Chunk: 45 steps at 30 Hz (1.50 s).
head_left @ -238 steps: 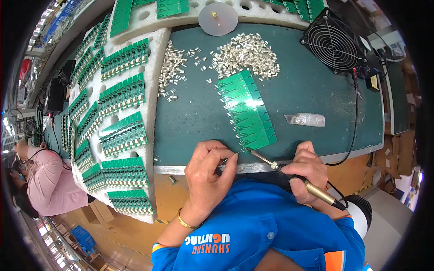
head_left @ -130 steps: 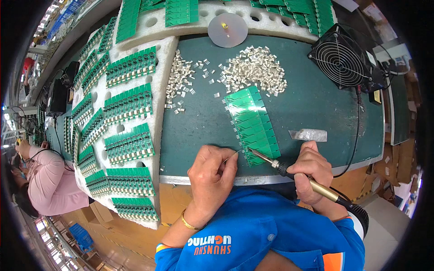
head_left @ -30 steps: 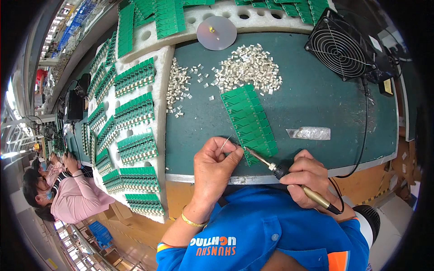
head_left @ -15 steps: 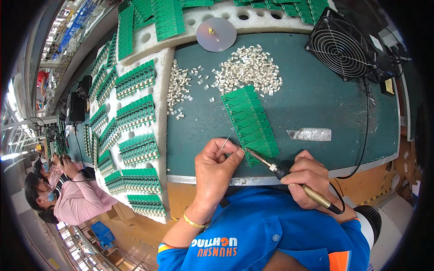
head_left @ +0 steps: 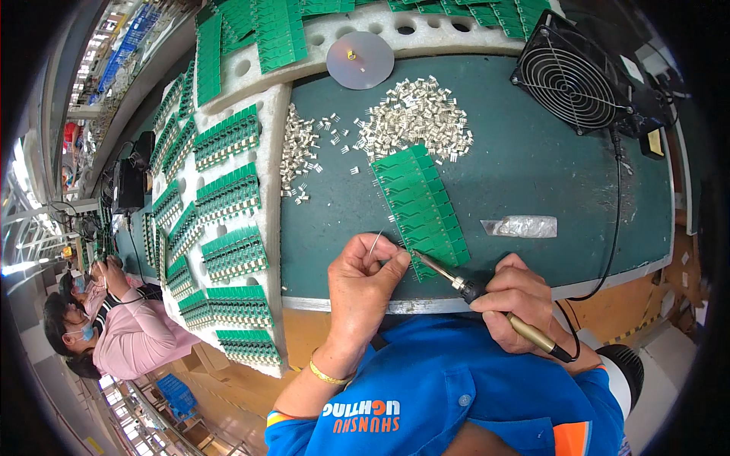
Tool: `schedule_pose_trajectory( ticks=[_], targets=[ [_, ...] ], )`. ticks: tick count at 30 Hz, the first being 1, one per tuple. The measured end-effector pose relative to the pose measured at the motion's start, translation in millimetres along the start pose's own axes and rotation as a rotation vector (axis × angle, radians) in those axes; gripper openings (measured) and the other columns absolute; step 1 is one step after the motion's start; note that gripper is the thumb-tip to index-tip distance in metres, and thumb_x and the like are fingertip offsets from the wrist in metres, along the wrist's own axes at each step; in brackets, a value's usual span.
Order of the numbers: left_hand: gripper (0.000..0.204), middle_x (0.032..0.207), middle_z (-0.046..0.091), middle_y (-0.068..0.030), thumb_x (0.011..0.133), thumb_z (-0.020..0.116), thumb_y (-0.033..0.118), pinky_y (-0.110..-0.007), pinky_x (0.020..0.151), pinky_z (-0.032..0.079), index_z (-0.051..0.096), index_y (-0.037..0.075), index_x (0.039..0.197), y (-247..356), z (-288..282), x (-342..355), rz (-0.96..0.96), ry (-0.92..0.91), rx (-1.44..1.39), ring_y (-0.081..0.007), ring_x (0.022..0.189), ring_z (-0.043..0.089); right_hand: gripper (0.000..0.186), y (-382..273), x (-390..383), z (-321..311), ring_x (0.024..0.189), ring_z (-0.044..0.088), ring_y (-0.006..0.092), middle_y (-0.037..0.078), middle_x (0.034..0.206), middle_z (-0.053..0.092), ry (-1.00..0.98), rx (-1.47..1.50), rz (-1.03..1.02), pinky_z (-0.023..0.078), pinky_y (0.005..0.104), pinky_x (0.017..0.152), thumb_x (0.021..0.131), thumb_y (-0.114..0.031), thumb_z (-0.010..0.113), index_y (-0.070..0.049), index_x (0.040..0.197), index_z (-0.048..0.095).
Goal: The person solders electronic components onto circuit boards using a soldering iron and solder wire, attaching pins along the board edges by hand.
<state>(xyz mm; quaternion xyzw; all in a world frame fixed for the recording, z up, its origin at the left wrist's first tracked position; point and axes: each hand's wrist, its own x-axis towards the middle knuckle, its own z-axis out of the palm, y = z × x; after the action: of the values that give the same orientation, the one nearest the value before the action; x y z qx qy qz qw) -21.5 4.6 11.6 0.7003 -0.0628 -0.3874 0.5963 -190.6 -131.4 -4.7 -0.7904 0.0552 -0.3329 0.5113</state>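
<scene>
"your right grip (head_left: 517, 304) is closed around the iron (head_left: 473, 291), and your left grip (head_left: 363, 281) pinches the wire (head_left: 376, 242). where's the board (head_left: 426, 216)?"

"on the tabletop (head_left: 547, 171), between you and the connectors (head_left: 417, 118), with the tip (head_left: 423, 257) at its near left edge. soldering the pins (head_left: 392, 219) seems the step; next probably calls for feeding wire steadily onto them."

"anything in the way?"

"your left grip crowds the tip a little. the packet (head_left: 525, 226) lies just beyond your right grip; the fan (head_left: 569, 80) stands well apart."
</scene>
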Motion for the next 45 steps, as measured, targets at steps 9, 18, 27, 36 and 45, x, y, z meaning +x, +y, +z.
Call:
schedule_pose_trajectory(
  ticks=[9, 18, 27, 36, 45],
  targets=[
    [0.011, 0.080, 0.062, 0.0023, 0.087, 0.069, -0.002, -0.015, 0.055, 0.037, 0.060, 0.002, 0.091, 3, 1, 0, 0.012, -0.015, 0.014, 0.0013, 0.064, 0.047, 0.009, 2, -9, -15, 0.055, 0.046, 0.0209, 0.007, 0.068, 0.054, 0.075, 0.030, 0.008, 0.039, 0.0342, 0.053, 0.080, -0.008, 0.068, -0.001, 0.086, 0.066],
    [0.013, 0.083, 0.066, -0.0007, 0.086, 0.070, -0.003, -0.018, 0.070, 0.048, 0.060, 0.003, 0.093, 3, -1, -1, 0.010, -0.044, 0.003, -0.0046, 0.075, 0.060, 0.011, 4, -10, -13, 0.055, 0.045, 0.0203, 0.007, 0.068, 0.054, 0.105, 0.026, -0.032, 0.037, 0.0333, 0.052, 0.081, -0.010, 0.066, 0.000, 0.087, 0.066],
    [0.011, 0.083, 0.066, 0.0008, 0.087, 0.069, 0.002, -0.017, 0.050, 0.035, 0.062, 0.001, 0.095, -8, -6, -4, 0.121, -0.004, 0.161, 0.0010, 0.059, 0.043, 0.013, 3, -11, -11, 0.058, 0.046, 0.0211, 0.008, 0.069, 0.054, 0.090, 0.038, -0.028, 0.037, 0.0328, 0.052, 0.085, -0.013, 0.065, 0.000, 0.089, 0.066],
    [0.013, 0.082, 0.067, 0.0010, 0.085, 0.069, 0.004, -0.020, 0.046, 0.032, 0.064, 0.001, 0.096, -2, -6, -10, 0.170, 0.033, 0.314, -0.0007, 0.053, 0.036, 0.019, -6, -7, -12, 0.062, 0.050, 0.0233, 0.012, 0.077, 0.059, 0.004, -0.001, 0.025, 0.041, 0.0343, 0.054, 0.089, -0.016, 0.063, 0.001, 0.098, 0.062],
    [0.010, 0.073, 0.054, 0.0016, 0.088, 0.064, 0.004, -0.022, 0.050, 0.036, 0.061, -0.001, 0.096, -11, -15, -13, 0.214, 0.045, 0.046, -0.0033, 0.057, 0.041, 0.020, -18, 5, -7, 0.063, 0.051, 0.0226, 0.011, 0.077, 0.060, -0.032, -0.071, 0.040, 0.041, 0.0336, 0.055, 0.086, -0.016, 0.064, 0.001, 0.097, 0.062]
  ],
)
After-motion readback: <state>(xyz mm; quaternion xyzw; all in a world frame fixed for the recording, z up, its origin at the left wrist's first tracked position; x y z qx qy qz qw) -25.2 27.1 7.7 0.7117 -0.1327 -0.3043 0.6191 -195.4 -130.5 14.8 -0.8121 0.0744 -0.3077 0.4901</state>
